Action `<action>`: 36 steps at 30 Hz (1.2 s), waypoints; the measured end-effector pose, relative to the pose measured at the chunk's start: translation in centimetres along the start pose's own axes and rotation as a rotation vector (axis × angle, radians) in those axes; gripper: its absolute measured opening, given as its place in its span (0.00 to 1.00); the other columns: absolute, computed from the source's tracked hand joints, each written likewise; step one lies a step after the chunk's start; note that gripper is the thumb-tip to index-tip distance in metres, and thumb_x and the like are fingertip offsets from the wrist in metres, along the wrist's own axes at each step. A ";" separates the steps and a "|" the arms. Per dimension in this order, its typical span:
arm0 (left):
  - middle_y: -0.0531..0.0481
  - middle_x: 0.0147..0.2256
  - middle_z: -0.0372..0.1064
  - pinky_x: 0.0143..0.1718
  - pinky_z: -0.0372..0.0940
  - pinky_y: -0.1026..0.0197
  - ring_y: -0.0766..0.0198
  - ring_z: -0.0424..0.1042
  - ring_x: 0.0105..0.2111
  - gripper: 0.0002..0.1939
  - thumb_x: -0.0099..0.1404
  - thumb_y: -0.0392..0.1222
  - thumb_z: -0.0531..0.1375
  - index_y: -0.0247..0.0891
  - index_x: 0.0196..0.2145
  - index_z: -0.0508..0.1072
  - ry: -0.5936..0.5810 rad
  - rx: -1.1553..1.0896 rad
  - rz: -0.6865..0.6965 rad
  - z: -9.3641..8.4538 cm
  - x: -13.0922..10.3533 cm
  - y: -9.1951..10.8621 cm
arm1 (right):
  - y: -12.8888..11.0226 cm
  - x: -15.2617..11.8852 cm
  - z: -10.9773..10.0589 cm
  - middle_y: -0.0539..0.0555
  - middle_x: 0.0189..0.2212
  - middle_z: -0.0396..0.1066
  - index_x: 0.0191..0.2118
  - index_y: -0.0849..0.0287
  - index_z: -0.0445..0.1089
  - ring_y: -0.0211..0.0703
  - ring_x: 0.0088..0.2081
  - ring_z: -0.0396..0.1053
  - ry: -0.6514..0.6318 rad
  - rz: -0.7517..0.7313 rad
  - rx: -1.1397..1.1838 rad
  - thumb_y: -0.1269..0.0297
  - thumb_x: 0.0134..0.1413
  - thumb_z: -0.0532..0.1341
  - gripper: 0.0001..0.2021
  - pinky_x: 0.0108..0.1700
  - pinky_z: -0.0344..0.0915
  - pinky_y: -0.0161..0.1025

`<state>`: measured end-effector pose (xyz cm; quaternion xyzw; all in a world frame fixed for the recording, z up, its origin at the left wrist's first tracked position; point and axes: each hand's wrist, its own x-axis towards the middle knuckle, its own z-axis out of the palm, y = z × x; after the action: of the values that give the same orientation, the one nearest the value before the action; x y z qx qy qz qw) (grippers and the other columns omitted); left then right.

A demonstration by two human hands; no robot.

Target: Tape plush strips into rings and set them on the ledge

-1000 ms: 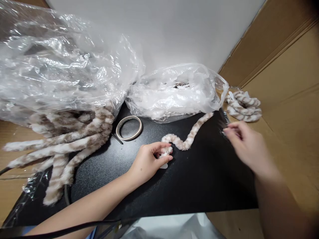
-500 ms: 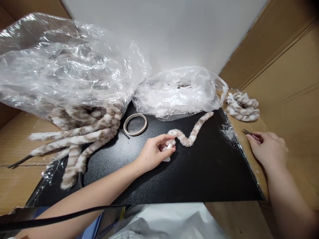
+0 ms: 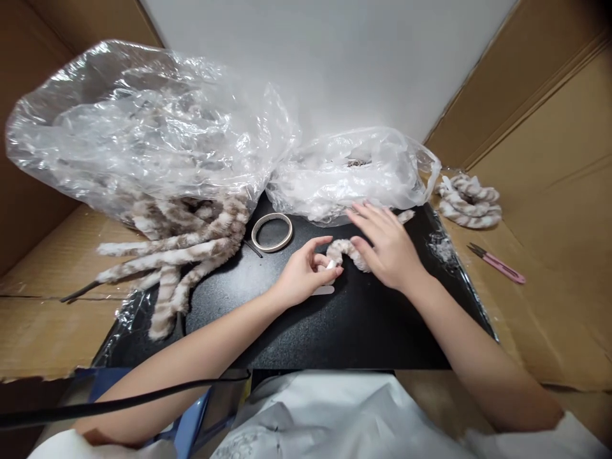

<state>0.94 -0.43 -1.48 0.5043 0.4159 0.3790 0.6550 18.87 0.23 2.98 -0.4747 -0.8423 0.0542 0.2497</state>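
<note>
My left hand (image 3: 303, 274) has its thumb and fingers closed around one end of a fuzzy brown-and-white striped cord (image 3: 342, 247), where a small white piece pokes out. A flat pale tab (image 3: 324, 290) shows beneath that hand on the black tabletop (image 3: 287, 331). Over the other part of the cord, my right hand (image 3: 387, 245) is spread with its fingers apart, hiding the middle. The cord's far tip shows beyond the right fingers. Pink-handled thread snips (image 3: 500, 262) lie on the cardboard at the right, away from both hands.
More furry cords (image 3: 191, 255) spill from a large clear plastic bag (image 3: 157, 134) at the left. A roll of tape (image 3: 271, 232) sits near a second plastic bag (image 3: 354, 182). Coiled furry cord (image 3: 471, 203) rests at the right, near lint (image 3: 442, 248).
My right hand has put down the snips on the cardboard and moved left over the cord, its fingers spreading. The left hand keeps hold of the cord's end.
</note>
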 end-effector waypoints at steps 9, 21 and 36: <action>0.53 0.29 0.71 0.34 0.65 0.64 0.65 0.72 0.32 0.20 0.61 0.44 0.63 0.38 0.48 0.64 -0.134 -0.024 0.102 -0.2 -0.5 1.2 | 2.9 -3.0 1.1 0.59 0.50 0.73 0.56 0.58 0.66 0.54 0.53 0.67 -0.092 0.099 0.035 0.71 0.55 0.57 0.22 0.59 0.57 0.58; 0.49 0.29 0.72 0.45 0.55 0.48 0.53 0.65 0.39 0.13 0.62 0.36 0.56 0.39 0.42 0.76 0.429 1.078 0.506 -2.0 -0.3 2.6 | 8.2 -0.6 -3.4 0.48 0.20 0.68 0.33 0.58 0.70 0.43 0.24 0.69 0.350 0.718 0.362 0.66 0.46 0.57 0.08 0.30 0.66 0.39; 0.43 0.44 0.73 0.47 0.70 0.55 0.56 0.73 0.47 0.09 0.63 0.34 0.57 0.36 0.39 0.76 0.317 0.654 0.623 -1.6 -0.3 1.6 | 4.0 -0.7 -5.8 0.46 0.34 0.73 0.41 0.51 0.65 0.35 0.32 0.72 0.869 0.426 1.358 0.72 0.56 0.57 0.09 0.41 0.71 0.38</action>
<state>-0.81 0.24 -0.07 0.7206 0.4370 0.4790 0.2457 24.98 1.00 6.45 -0.3488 -0.3473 0.4083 0.7688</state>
